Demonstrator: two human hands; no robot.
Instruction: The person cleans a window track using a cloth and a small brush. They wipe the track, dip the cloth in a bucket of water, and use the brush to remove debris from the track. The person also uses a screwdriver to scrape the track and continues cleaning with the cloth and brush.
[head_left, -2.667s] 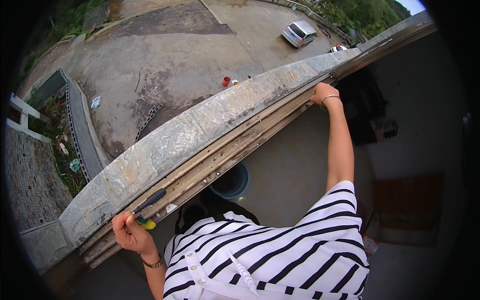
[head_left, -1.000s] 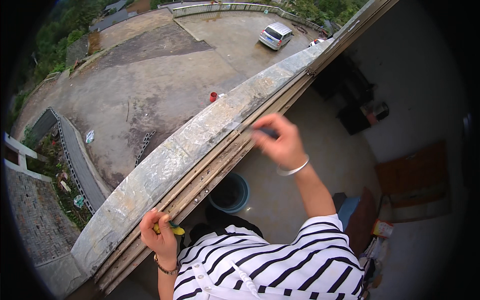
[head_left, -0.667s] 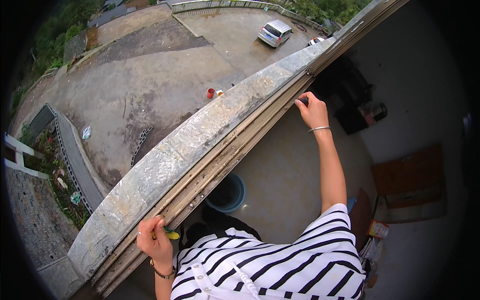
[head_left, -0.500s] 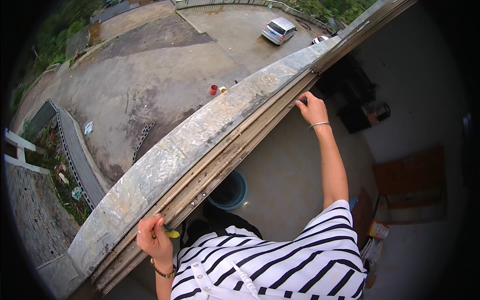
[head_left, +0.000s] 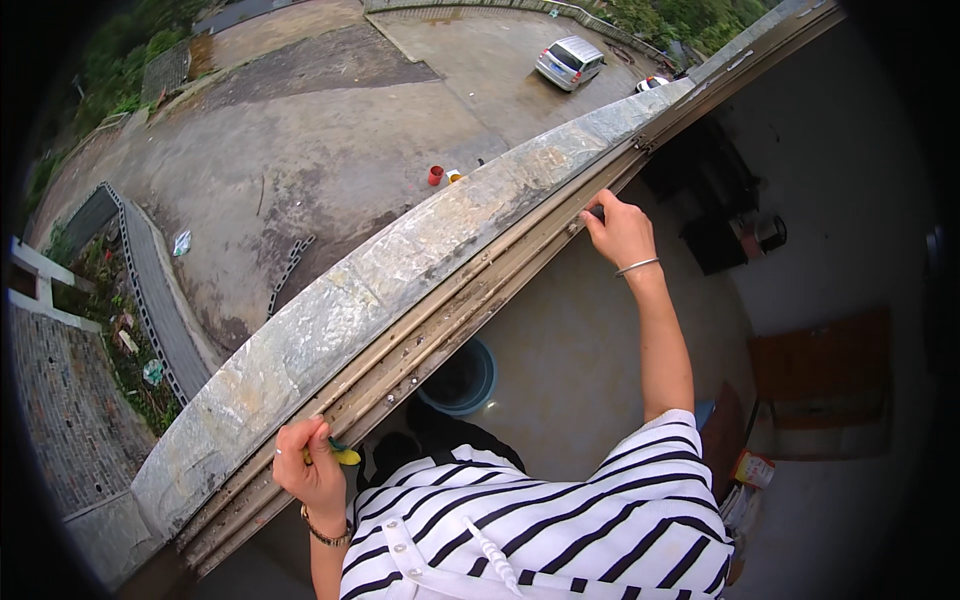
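From above, I look down on a person in a striped shirt [head_left: 560,530] leaning at a stone window sill [head_left: 400,270] high over a concrete yard [head_left: 330,130]. My view shows the left hand [head_left: 312,472] curled shut around a yellow-handled tool [head_left: 344,456], the grip pressed tight on the handle, the hand resting against the dirty metal window track [head_left: 450,320] that runs along the sill's inner edge. The tool's working end is hidden behind the fingers. Well apart, farther up the same track, the right hand [head_left: 620,230], a thin bangle at its wrist, reaches out with fingertips bent onto the rail; something small and dark shows at the fingertips, but I cannot tell whether the grip pinches it or merely touches the track. Below the sill, on the pale indoor floor, a blue bucket [head_left: 460,378] stands just beside the person's body. Outside, a silver car [head_left: 568,62] is parked at the yard's far side, and a red pot [head_left: 436,176] sits on the concrete.
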